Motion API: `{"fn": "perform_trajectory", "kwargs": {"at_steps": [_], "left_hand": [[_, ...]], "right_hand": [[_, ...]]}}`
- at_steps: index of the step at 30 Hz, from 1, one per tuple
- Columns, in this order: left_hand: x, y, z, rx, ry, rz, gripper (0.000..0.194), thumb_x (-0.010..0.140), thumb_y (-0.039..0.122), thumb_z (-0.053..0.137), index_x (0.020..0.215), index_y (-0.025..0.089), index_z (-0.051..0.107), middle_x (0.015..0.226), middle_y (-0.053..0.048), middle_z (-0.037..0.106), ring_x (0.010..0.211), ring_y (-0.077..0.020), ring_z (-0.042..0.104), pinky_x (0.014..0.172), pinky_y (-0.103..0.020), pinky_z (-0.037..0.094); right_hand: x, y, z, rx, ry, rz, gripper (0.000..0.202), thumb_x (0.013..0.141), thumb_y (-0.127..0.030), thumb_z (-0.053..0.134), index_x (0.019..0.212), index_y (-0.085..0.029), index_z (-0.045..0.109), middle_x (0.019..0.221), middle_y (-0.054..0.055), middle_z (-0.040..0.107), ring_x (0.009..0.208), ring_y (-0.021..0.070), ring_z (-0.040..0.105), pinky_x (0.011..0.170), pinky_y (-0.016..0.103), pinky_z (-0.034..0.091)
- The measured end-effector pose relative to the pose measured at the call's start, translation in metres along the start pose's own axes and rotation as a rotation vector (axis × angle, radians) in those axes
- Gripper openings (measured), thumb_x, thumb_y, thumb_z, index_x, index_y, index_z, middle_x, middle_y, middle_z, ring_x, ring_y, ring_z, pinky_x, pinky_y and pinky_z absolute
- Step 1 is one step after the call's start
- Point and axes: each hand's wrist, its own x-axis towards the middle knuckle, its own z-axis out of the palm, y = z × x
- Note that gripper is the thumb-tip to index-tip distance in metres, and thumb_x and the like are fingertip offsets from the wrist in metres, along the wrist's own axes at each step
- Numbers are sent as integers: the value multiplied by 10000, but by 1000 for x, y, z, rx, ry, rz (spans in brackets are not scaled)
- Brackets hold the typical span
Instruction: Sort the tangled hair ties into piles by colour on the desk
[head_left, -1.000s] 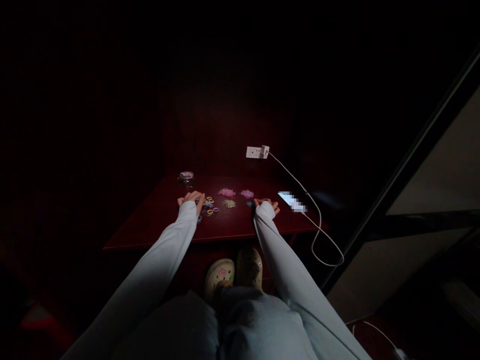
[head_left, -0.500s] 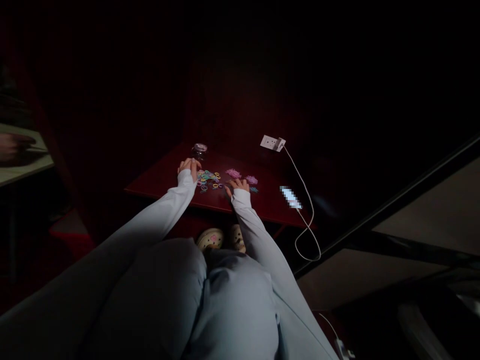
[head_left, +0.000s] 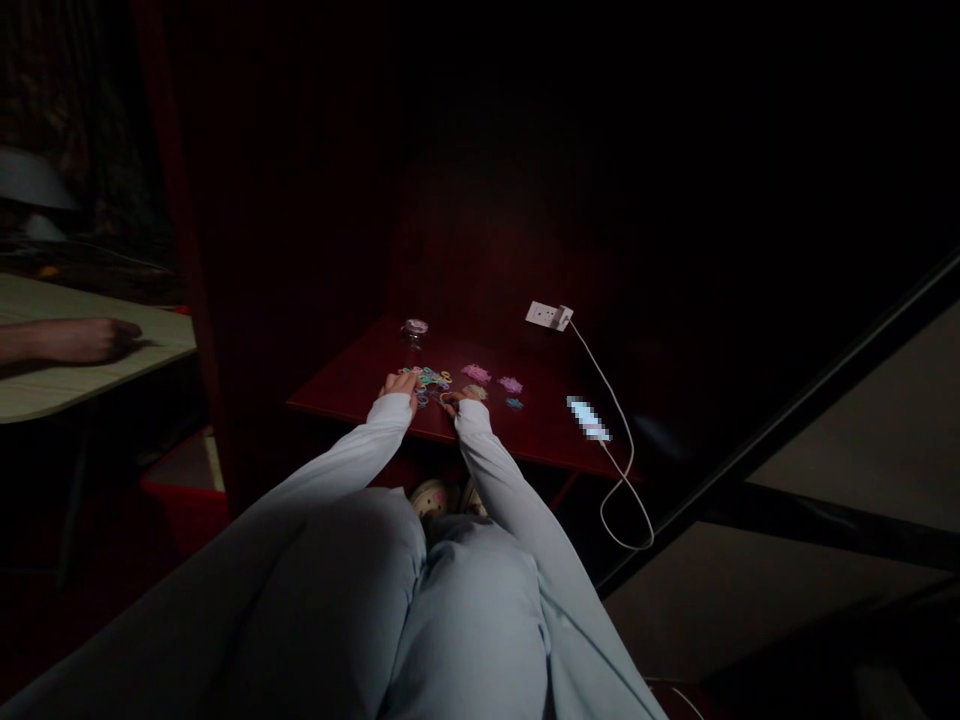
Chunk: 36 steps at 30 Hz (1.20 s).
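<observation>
Small coloured rings [head_left: 433, 378] lie in a loose mixed pile on the dark red table [head_left: 345, 380]. My left hand [head_left: 401, 386] rests at the left side of this pile, fingers bent over some rings; whether it grips any is too small to tell. Just right of the pile, my right hand [head_left: 454, 399] has thumb and finger pinched at a yellow ring [head_left: 444, 398]. Beyond that hand sit separate heaps: pink [head_left: 475, 373], purple [head_left: 511, 384], pale yellow [head_left: 476, 392] and teal [head_left: 514, 403]. A small clear jar [head_left: 415, 331] stands behind the pile.
A lit phone [head_left: 589, 419] lies at the table's right, its white cable [head_left: 611, 380] running up to a wall socket [head_left: 549, 316] and looping over the edge. At far left, another person's hand [head_left: 94, 340] rests on a light wooden table [head_left: 45, 390].
The view has shifted, so the table appears lower and further right. My right hand has moved left from the sorted heaps to the mixed pile, uncovering the pale yellow heap.
</observation>
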Motion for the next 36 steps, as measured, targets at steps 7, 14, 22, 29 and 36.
{"fn": "perform_trajectory", "kwargs": {"at_steps": [7,14,22,29,36], "left_hand": [[0,4,1,103,-45,-35,267,994,207,510,1194,209,686,1391,-130,688,1260,-336,593,988,-410,517],[4,-2,12,62,-7,47,237,1023,301,531,1154,221,712,1367,-163,716,1253,-382,608,973,-474,528],[2,1,17,22,19,41,303,1061,402,538,1235,224,711,1492,-153,673,1362,-371,562,1057,-469,512],[10,-9,22,-35,-15,41,305,1062,441,544,1181,218,715,1499,-153,669,1386,-365,552,1079,-482,512],[12,-12,25,-102,15,135,217,1055,379,541,1031,240,706,1364,-124,733,1332,-326,599,1059,-446,521]], "right_hand": [[1,-1,-2,79,34,7,85,965,-179,698,889,-215,686,966,42,691,931,188,623,863,269,476],[2,-5,-1,255,128,57,221,928,-153,685,743,-226,591,820,17,640,846,183,607,833,280,487],[-13,13,5,590,217,214,251,955,-312,677,758,-249,535,687,-44,604,671,153,624,702,260,528],[-19,20,-2,816,217,308,426,921,-555,706,755,-280,426,563,-56,586,505,144,622,578,274,579],[-18,13,-6,740,255,335,254,944,-460,663,847,-267,528,573,-80,576,558,145,596,584,234,486]]}}
